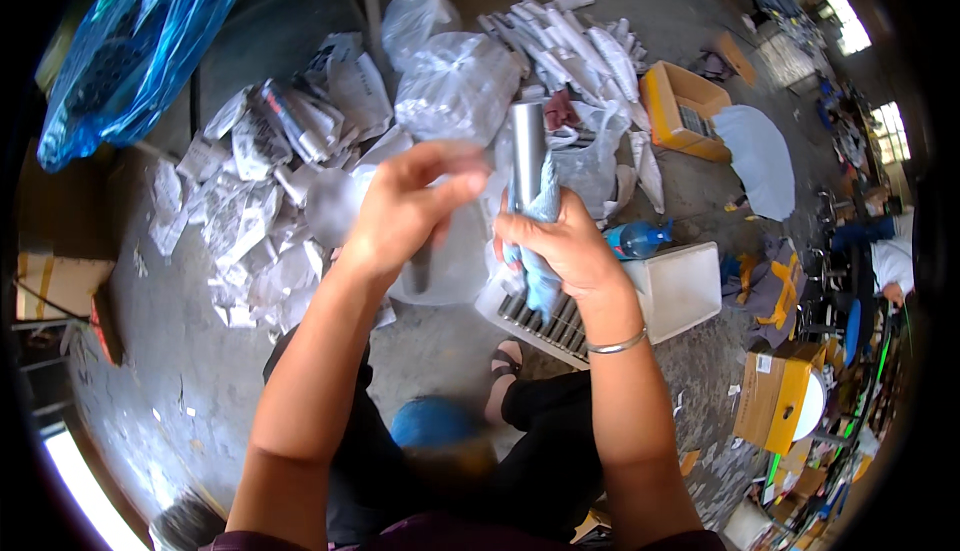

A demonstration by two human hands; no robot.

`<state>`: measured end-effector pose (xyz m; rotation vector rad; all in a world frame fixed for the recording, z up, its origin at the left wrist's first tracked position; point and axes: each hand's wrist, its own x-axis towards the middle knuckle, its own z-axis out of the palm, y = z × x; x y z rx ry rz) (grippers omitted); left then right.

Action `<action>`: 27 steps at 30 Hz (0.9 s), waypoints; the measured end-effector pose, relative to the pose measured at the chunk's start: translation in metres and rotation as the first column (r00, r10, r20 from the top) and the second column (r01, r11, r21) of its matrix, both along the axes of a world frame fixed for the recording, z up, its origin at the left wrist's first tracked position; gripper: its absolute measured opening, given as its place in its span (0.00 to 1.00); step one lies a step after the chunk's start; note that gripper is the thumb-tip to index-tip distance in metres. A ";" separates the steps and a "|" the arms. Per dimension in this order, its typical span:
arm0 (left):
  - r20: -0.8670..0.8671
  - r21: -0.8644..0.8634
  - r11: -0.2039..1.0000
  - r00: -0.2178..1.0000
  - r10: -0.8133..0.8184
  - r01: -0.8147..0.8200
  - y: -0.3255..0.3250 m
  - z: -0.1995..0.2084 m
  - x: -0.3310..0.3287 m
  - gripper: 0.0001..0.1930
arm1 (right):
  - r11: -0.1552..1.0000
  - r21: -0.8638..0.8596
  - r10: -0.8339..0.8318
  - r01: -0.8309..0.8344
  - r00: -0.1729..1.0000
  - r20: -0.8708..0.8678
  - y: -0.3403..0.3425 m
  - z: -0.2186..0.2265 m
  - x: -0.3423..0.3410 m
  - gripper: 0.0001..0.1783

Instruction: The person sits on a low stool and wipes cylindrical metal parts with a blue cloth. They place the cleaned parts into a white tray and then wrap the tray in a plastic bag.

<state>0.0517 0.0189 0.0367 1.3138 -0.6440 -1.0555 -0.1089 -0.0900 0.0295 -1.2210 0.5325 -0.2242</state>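
My right hand (565,246) is wrapped round a smooth silver metal cylinder (527,136), held upright with a light blue cloth (542,221) around its lower part. To the left of the cylinder is my left hand (415,196), its fingers curved and apart from the thumb, with motion blur and nothing visible between them. A dark blurred piece (418,271) shows just below that hand; what it is I cannot tell. Beneath my right hand stands a white plastic crate (495,301) with a row of dark metal rods (550,329).
Crumpled printed paper (250,221) lies at left, beside clear plastic bags (455,86). Paper-wrapped rolls (570,41) are piled farther off. At right are a yellow box (680,111), a blue bottle (638,239), a white bin (680,291) and a cardboard carton (770,401).
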 end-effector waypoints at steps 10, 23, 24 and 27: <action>-0.279 -0.172 0.983 0.953 -0.116 0.069 0.011 -0.010 0.024 0.19 | 0.978 -0.058 0.194 -0.203 0.973 -0.127 0.027 -0.002 0.019 0.13; -0.594 -0.247 0.941 0.803 0.043 -0.233 0.011 -0.015 0.047 0.15 | 0.991 -0.119 -0.065 0.061 0.997 -0.031 0.024 -0.007 0.015 0.22; -0.589 -0.242 0.943 0.807 0.044 -0.228 0.011 -0.016 0.047 0.16 | 0.989 -0.142 -0.047 0.046 0.999 -0.008 0.026 -0.008 0.018 0.21; -0.593 -0.237 0.945 0.804 0.042 -0.225 0.012 -0.019 0.048 0.16 | 0.990 -0.126 -0.062 0.060 0.998 -0.015 0.031 -0.008 0.021 0.20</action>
